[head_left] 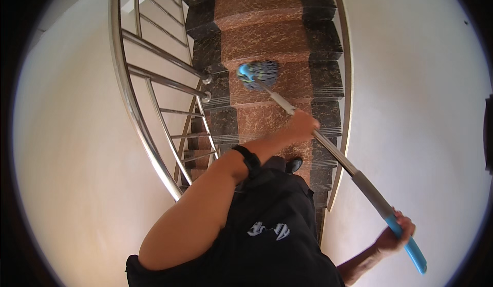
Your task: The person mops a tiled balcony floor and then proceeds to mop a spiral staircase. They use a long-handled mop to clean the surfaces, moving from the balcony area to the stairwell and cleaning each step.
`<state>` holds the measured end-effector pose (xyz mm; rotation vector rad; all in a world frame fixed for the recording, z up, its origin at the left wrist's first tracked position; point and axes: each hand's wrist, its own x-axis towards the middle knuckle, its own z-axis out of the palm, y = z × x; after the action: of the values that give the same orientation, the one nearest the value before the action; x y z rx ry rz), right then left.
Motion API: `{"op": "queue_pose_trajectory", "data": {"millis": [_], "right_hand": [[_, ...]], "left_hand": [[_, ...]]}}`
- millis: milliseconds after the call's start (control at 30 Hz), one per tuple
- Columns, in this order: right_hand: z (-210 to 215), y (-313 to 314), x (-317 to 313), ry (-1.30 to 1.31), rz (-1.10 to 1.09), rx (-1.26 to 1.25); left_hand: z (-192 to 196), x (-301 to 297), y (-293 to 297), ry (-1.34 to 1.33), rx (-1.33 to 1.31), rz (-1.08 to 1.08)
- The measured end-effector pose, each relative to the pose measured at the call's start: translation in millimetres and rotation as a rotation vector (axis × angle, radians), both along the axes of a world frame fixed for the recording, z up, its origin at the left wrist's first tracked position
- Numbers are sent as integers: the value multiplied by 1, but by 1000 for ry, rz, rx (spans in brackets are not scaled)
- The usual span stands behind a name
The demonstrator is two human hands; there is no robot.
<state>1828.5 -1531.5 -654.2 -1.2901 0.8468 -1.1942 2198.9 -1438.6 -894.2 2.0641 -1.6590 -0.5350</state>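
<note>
A long-handled mop (334,151) slants across the view, its blue and grey strand head (264,75) lying on a reddish-brown stair tread ahead of me. My left hand (304,124) is closed round the metal pole, just below its light grey sleeve. Farther up the handle, my right hand (396,234) grips the blue end section at the lower right. A black band circles my left wrist. The strands look slightly blurred.
The staircase (264,35) has reddish-brown middles and black speckled sides. A metal railing (126,76) runs along the left. A pale wall (411,97) rises on the right, with a skirting strip at its foot. My dark shoe (294,165) stands on a lower step.
</note>
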Motion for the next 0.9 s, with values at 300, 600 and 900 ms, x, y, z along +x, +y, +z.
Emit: {"op": "queue_pose_trajectory", "data": {"millis": [300,600,900], "right_hand": [[-40,0,87,-98,292,131],[-78,11,110,64,150,385],[-73,55,157,43,355,297]], "left_hand": [[-23,66,81,43,317,176],[-55,105,119,89,554,119],[-36,141,163,-14,499,220]]}}
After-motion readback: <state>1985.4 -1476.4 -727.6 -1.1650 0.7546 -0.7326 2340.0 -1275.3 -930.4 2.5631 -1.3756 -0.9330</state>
